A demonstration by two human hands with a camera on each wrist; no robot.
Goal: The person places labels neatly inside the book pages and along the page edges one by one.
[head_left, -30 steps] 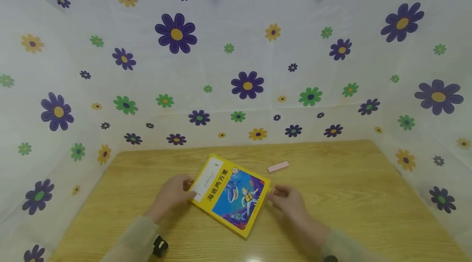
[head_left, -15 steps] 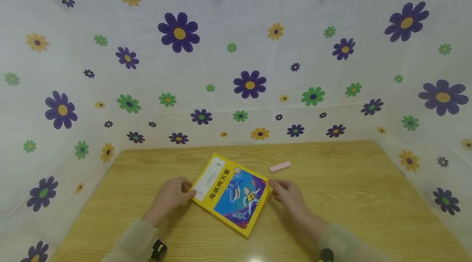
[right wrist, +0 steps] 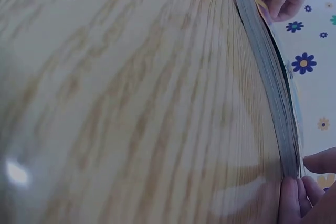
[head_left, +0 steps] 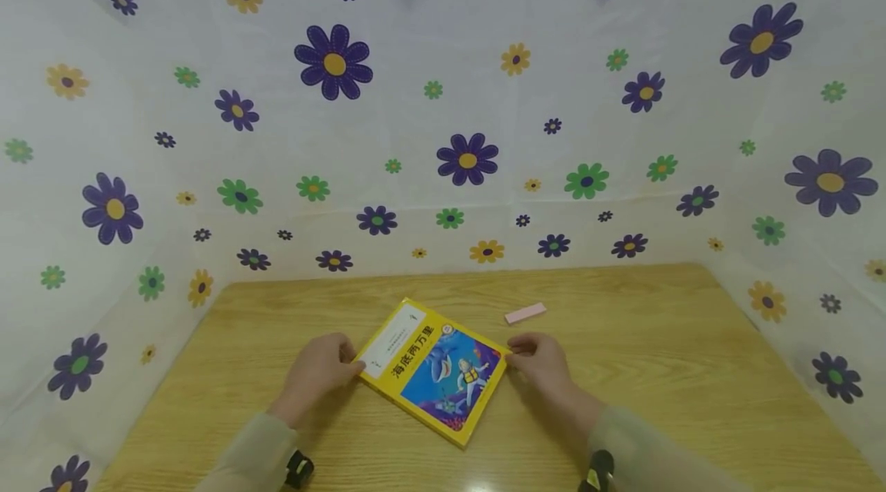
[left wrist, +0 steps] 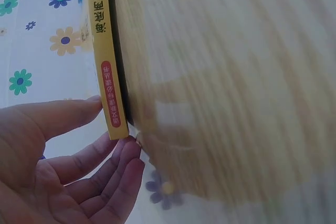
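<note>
Two hands (head_left: 320,373) (head_left: 543,369) hold a rectangular paper book (head_left: 434,370).

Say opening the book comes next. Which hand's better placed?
Probably the right hand: it's at a corner of the book where the page edges show. The left hand pinches the corner at one end of the spine, better suited to steadying.
</note>
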